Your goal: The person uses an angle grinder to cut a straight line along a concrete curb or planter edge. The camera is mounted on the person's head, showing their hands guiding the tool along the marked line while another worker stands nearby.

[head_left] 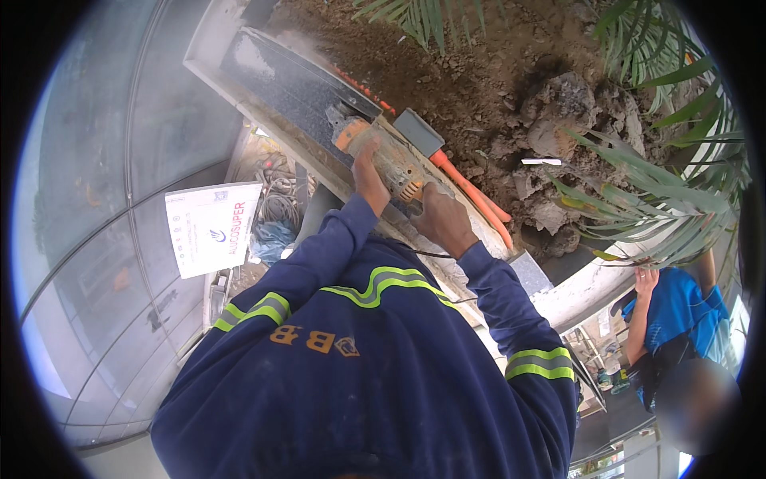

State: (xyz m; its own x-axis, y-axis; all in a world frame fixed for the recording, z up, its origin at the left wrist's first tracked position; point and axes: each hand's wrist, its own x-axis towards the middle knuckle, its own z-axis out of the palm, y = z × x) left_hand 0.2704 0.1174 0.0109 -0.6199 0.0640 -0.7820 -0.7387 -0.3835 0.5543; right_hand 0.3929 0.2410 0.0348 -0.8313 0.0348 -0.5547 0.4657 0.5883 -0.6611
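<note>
A dusty orange angle grinder (391,160) lies diagonally in both hands, its head at the dark stone slab (283,80) on the planter's ledge. My left hand (369,174) is wrapped round the grinder's body near the head. My right hand (443,217) grips the rear end, where a black cable (431,254) hangs. A grey box (416,132) and orange pipes (479,195) sit just right of the grinder, along the soil's edge. Whether the disc touches the slab, I cannot tell.
Soil (479,72) and palm fronds (638,207) fill the upper right. Another person (678,303) in blue reaches up at lower right. Glass panels (88,239) run along the left, beside a white board (211,231) and coiled cables (275,199).
</note>
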